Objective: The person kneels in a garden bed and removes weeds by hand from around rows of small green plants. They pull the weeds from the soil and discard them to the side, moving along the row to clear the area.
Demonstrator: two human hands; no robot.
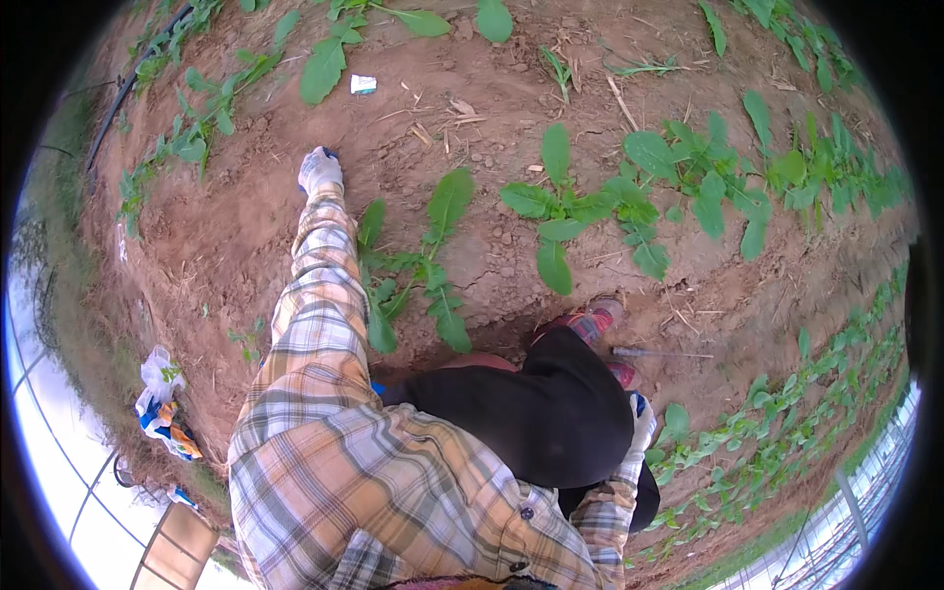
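Note:
My left hand (pixel 321 169), in a white work glove with blue on it, reaches out over the bare soil (pixel 254 158). Its fingers curl down and away from view, so whatever may be in them is hidden. A leafy green seedling (pixel 431 269) grows beside that forearm. Against the bent knee in black trousers (pixel 568 413) rests my right hand (pixel 643 426), gloved alike and partly covered by the leg. Near the shoes (pixel 590 321) a slim tool with a thin shaft (pixel 664 353) lies on the ground.
Leafy seedlings (pixel 568 214) stand in a row ahead, and more plants (pixel 767 442) grow to the right. A small white packet (pixel 363 84) lies on the soil. Plastic bags (pixel 164 409) lie at the left, and a dark hose (pixel 129 88) runs along the far-left edge.

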